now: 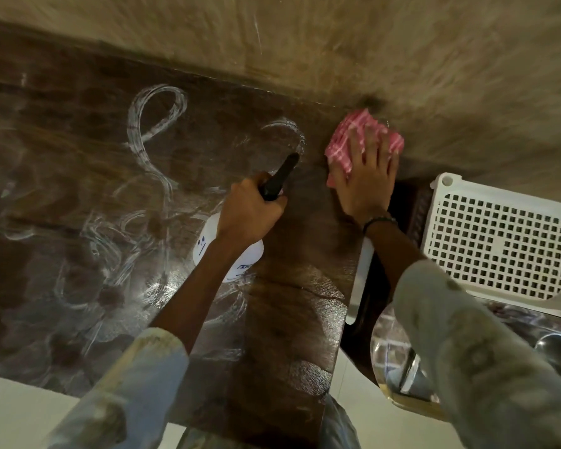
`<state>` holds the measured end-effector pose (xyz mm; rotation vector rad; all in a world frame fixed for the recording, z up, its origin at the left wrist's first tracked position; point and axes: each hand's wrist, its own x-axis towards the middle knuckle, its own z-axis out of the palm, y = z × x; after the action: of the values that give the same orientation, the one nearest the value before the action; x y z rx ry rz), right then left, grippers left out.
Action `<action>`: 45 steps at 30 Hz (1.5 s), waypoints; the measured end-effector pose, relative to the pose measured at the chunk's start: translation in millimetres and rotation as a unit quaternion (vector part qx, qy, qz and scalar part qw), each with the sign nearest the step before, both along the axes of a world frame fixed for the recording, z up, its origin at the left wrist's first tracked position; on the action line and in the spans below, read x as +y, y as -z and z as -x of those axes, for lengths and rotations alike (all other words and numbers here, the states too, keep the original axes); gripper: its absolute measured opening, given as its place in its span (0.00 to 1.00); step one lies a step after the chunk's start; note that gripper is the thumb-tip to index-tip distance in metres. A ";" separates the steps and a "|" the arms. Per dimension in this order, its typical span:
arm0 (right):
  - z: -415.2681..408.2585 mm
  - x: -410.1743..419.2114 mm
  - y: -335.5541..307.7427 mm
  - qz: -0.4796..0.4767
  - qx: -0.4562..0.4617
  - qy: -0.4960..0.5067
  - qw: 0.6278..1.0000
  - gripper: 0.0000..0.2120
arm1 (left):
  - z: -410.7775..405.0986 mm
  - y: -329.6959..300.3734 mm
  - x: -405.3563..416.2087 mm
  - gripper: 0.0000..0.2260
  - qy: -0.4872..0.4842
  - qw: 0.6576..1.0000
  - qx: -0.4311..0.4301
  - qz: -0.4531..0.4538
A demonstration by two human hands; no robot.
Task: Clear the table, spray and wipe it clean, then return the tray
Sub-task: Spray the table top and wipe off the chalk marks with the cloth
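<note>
A: Status: right hand (365, 179) flat, fingers straight, pressing the pink cloth (353, 137) onto the tabletop (289, 319) at its far right edge, centre-right of frame. Left hand (250, 215) wrapped round the spray bottle (237, 254), black nozzle aimed at the upper middle.

B: Tray?

A: White perforated tray (499, 241) is off the tabletop, right of frame, just beside the edge.

B: Risks?

A: Cloth sits right at the edge; an overshoot probably drags it off, or knocks the tray. White smears (156, 124) cover the left half, unwiped. They may dry into streaks if the cloth stays on the right. Bottle in the left hand could catch the wet surface or fire onto the wiped strip.
</note>
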<state>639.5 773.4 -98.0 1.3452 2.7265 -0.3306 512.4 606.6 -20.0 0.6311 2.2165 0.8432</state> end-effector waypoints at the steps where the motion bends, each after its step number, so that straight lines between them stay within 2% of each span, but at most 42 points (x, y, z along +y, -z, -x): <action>1: 10.8 8.6 0.5 0.002 0.002 0.013 1.000 0.32 | 3.2 -0.1 -3.2 0.05 -0.005 1.000 0.002 -0.008; 5: 34.3 9.2 0.5 -0.001 -0.005 0.023 1.000 0.32 | 14.7 -1.0 -12.0 0.03 -0.026 0.999 0.002 -0.032; 12: 3.0 -70.3 -2.4 0.009 0.025 -0.172 0.985 0.31 | 25.1 -4.6 -17.9 0.06 -0.031 0.999 0.009 -0.016; 15: -29.4 -61.7 -0.7 0.008 0.018 -0.226 0.974 0.31 | 29.6 -5.1 -20.7 0.06 -0.037 0.999 0.011 -0.019; 17: -33.9 -40.6 -1.9 -0.006 0.013 -0.212 0.977 0.31 | 33.5 -3.7 -23.1 0.06 -0.037 0.999 0.013 -0.022; 22: 15.3 9.2 -1.4 -0.021 0.003 -0.079 0.997 0.30 | 43.6 -1.9 -33.0 0.05 -0.028 0.999 0.013 -0.028; 26: 60.2 2.1 0.1 -0.012 -0.010 -0.034 0.999 0.32 | 50.9 -3.0 -41.8 0.05 -0.027 0.999 -0.003 -0.027; 30: 65.1 -42.9 -5.1 -0.008 -0.002 -0.116 0.993 0.31 | 54.9 -4.8 -46.6 0.05 -0.036 0.999 -0.006 -0.022; 33: 38.7 -77.8 -3.4 -0.007 0.019 -0.186 0.982 0.30 | 56.0 -5.5 -49.5 0.06 -0.033 0.999 -0.007 -0.013; 36: 4.5 -75.4 5.3 -0.033 0.016 -0.262 0.964 0.31 | 58.5 -3.2 -51.4 0.06 -0.031 1.000 -0.004 -0.004; 41: 2.9 -61.3 5.3 -0.050 0.023 -0.246 0.968 0.31 | 64.5 2.9 -50.1 0.06 -0.014 1.000 0.000 -0.001; 45: 3.7 -62.6 2.8 -0.053 0.022 -0.242 0.969 0.31 | 64.2 6.2 -45.8 0.02 0.007 1.000 0.019 0.023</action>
<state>635.8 710.7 -100.7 0.6511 3.0194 -0.1777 448.2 560.9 -26.2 0.6441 2.2565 0.7769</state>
